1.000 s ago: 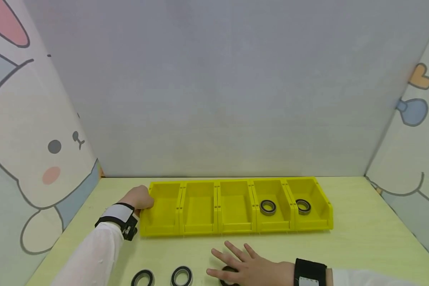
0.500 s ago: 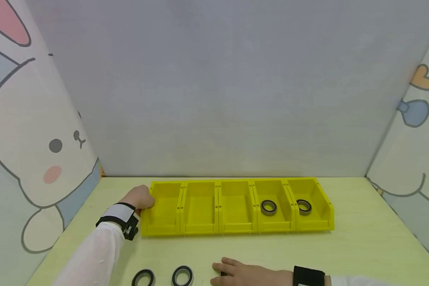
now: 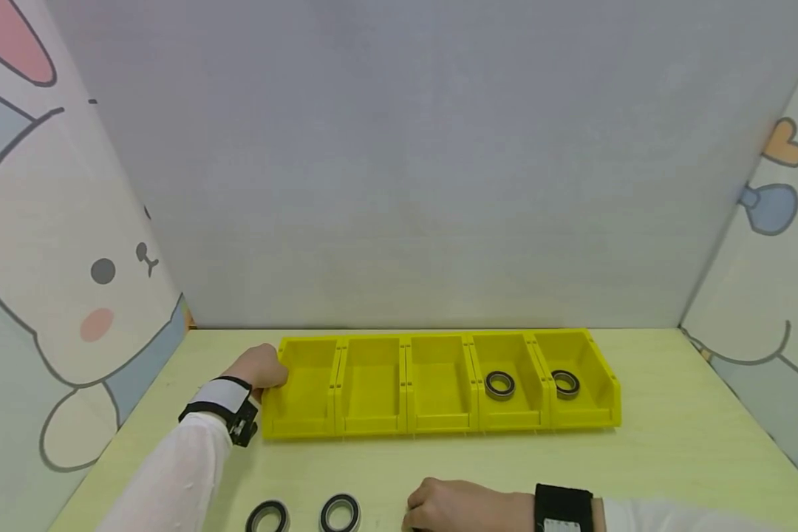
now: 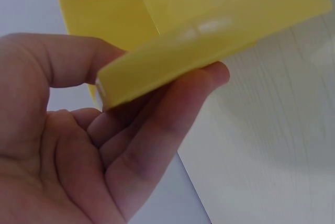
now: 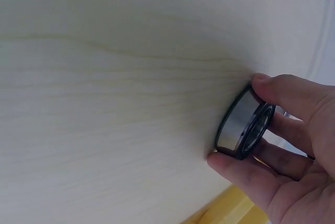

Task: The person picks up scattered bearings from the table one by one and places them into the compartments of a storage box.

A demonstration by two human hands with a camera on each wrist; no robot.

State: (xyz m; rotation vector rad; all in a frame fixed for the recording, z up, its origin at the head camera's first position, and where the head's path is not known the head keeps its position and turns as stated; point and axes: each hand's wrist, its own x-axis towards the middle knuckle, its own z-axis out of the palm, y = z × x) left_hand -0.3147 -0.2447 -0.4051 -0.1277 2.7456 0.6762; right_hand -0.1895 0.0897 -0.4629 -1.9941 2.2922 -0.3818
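Observation:
My left hand (image 3: 258,367) grips the left side wall of the yellow bin row (image 3: 372,426); in the left wrist view thumb and fingers of the left hand (image 4: 120,130) pinch the yellow wall (image 4: 157,67). Down at the front edge of the head view, my right hand (image 3: 462,506) is curled over a bearing. The right wrist view shows that bearing (image 5: 238,124) between thumb and fingers of the right hand (image 5: 288,150), at the table surface. Two bearings lie on the table left of it, one (image 3: 339,513) nearer and another (image 3: 267,516) farther left.
Of the five joined compartments, the fourth from the left holds a bearing (image 3: 500,386) and the rightmost holds another (image 3: 564,384). A grey back wall (image 3: 432,162) and printed side panels enclose the pale table (image 3: 678,443).
The spread fingers of my right hand have come down and closed around the bearing beneath them. My left hand has stayed on the bin wall.

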